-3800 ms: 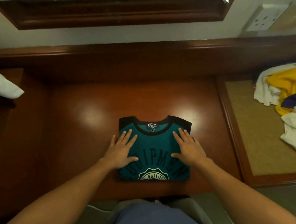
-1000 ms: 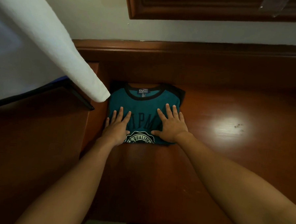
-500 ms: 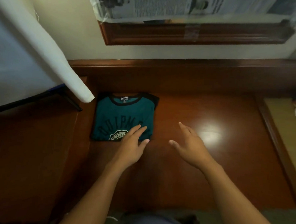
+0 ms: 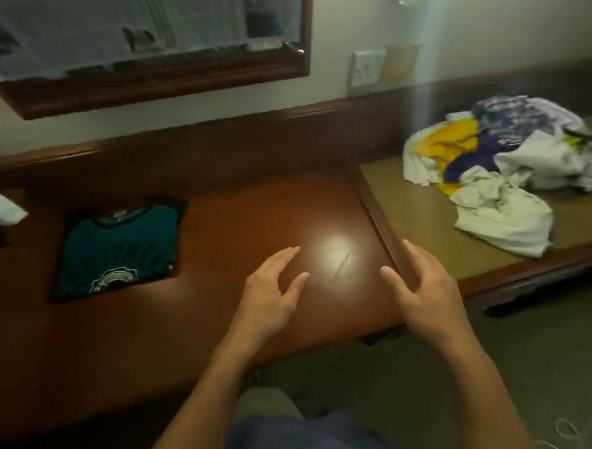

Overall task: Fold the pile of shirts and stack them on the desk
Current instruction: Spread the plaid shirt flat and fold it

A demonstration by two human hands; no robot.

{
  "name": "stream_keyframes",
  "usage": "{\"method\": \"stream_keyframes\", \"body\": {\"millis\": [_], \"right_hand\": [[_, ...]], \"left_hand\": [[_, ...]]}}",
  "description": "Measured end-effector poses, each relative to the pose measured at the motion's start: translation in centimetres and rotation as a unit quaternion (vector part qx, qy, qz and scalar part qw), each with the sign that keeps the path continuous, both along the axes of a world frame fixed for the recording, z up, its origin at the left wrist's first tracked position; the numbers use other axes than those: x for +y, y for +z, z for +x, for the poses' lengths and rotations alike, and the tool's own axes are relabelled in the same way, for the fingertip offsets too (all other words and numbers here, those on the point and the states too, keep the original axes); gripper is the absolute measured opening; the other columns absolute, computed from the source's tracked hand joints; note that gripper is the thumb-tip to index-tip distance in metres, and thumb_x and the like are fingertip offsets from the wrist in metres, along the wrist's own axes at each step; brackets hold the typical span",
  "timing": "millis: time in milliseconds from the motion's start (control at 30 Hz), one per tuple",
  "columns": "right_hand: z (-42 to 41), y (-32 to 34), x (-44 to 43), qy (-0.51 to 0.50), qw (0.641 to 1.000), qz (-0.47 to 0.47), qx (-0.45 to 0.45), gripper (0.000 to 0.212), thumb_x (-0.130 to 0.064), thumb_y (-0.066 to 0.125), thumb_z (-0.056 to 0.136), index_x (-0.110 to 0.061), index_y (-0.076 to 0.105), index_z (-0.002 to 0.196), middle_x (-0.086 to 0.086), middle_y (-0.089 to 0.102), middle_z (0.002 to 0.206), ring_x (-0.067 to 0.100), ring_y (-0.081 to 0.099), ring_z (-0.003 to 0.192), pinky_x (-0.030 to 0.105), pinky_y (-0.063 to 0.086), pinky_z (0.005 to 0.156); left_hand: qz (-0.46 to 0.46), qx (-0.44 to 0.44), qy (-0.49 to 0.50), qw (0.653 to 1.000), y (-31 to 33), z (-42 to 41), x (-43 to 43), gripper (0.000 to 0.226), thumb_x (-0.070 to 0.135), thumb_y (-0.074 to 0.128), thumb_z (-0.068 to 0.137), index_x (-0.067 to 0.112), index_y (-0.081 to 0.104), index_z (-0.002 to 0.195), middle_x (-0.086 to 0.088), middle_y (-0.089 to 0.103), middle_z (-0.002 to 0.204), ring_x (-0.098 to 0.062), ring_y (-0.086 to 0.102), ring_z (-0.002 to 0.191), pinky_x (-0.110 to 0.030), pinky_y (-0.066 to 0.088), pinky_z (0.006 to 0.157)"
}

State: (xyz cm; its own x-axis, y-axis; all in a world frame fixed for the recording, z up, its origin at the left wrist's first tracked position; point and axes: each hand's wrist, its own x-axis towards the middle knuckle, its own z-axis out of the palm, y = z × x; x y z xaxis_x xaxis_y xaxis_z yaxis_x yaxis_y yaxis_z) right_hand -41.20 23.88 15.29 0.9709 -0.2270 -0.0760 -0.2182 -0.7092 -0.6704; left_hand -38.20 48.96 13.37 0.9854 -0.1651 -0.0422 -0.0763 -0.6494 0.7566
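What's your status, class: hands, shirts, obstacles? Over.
Left hand open, right hand open, both empty. Teal shirt folded on desk. Shirt pile unfolded, far right. Nothing blocks the reach.

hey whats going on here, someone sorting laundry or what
A person is folding shirts at a wooden desk. One teal shirt lies folded flat at the desk's left end. Both the left hand and the right hand are open and hold nothing, out over the middle of the desk. A crumpled pile of shirts, white, yellow and purple, waits unfolded on the tan-topped surface to the right.
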Motion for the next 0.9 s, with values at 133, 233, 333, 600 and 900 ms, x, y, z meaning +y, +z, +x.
{"method": "stream_keyframes", "body": {"millis": [133, 233, 333, 600, 900], "right_hand": [[-2.3, 1.5, -8.1, -0.073, 0.997, 0.012, -0.016, 0.067, -0.044, 0.063, 0.096, -0.023, 0.039, 0.154, 0.001, 0.04, 0.157, 0.015, 0.034, 0.144, 0.027, 0.027, 0.111], [-2.7, 1.3, -12.6, -0.103, 0.994, 0.016, -0.02, 0.067, -0.041, 0.064, 0.096, -0.023, 0.039, 0.155, -0.001, 0.039, 0.157, 0.013, 0.034, 0.144, 0.025, 0.027, 0.11], [-1.6, 0.7, -16.9, -0.114, 0.993, 0.015, -0.019, 0.067, -0.039, 0.065, 0.096, -0.022, 0.038, 0.155, -0.002, 0.038, 0.158, 0.012, 0.033, 0.144, 0.022, 0.026, 0.111], [7.5, -0.7, -31.0, -0.098, 0.995, -0.017, -0.012, 0.068, -0.041, 0.063, 0.097, -0.024, 0.036, 0.156, -0.005, 0.036, 0.158, 0.013, 0.032, 0.145, 0.023, 0.026, 0.112], [17.6, -1.5, -45.0, -0.074, 0.997, -0.017, 0.028, 0.068, -0.043, 0.059, 0.099, -0.027, 0.031, 0.158, -0.006, 0.031, 0.161, 0.015, 0.031, 0.146, 0.031, 0.033, 0.111]], "left_hand": [[-0.015, -0.004, -0.068, 0.998, 1.2, -0.6, -7.5, 0.057, 0.04, 0.06, 0.099, 0.03, 0.042, 0.152, 0.015, 0.041, 0.153, 0.015, 0.024, 0.134, -0.011, 0.02, 0.112], [0.007, -0.003, -0.099, 0.995, 1.3, 0.8, -11.7, 0.059, 0.042, 0.059, 0.099, 0.034, 0.037, 0.153, 0.016, 0.037, 0.155, 0.012, 0.022, 0.137, -0.018, 0.021, 0.115], [0.027, -0.015, -0.114, 0.993, 0.8, 3.3, -15.8, 0.059, 0.041, 0.06, 0.098, 0.032, 0.039, 0.152, 0.013, 0.04, 0.156, 0.012, 0.023, 0.137, -0.013, 0.019, 0.113], [0.019, -0.02, -0.124, 0.992, -1.8, 13.6, -29.7, 0.056, 0.039, 0.064, 0.096, 0.026, 0.05, 0.148, 0.004, 0.049, 0.152, -0.007, 0.039, 0.142, -0.035, 0.035, 0.118], [0.02, -0.019, -0.146, 0.989, -1.0, 24.5, -46.7, 0.051, 0.038, 0.065, 0.097, 0.023, 0.053, 0.145, 0.004, 0.053, 0.147, -0.011, 0.048, 0.134, -0.027, 0.039, 0.109]]}}
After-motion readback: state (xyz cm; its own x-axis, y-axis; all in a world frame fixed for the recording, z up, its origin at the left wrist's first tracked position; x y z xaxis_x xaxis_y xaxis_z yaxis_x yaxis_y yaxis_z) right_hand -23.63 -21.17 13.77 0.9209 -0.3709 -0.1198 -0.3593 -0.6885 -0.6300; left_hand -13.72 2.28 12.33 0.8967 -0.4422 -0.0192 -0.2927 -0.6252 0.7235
